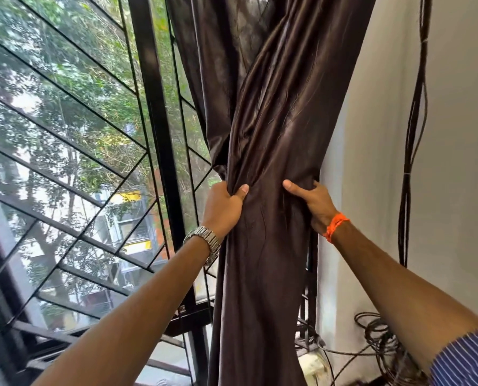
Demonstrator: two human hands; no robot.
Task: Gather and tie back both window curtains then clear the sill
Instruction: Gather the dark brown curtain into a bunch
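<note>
The dark brown curtain [271, 140] hangs gathered between the window grille [73, 151] and the white wall [377, 135], its long axis vertical, folds twisting diagonally above the grip. The left hand [223, 208] clutches its left edge, fingers [242, 190] curled shut into the fabric. The right hand [314, 201] clamps the right edge, thumb in front, the rest hidden behind cloth. Cables [410, 151] hang further right.
</note>
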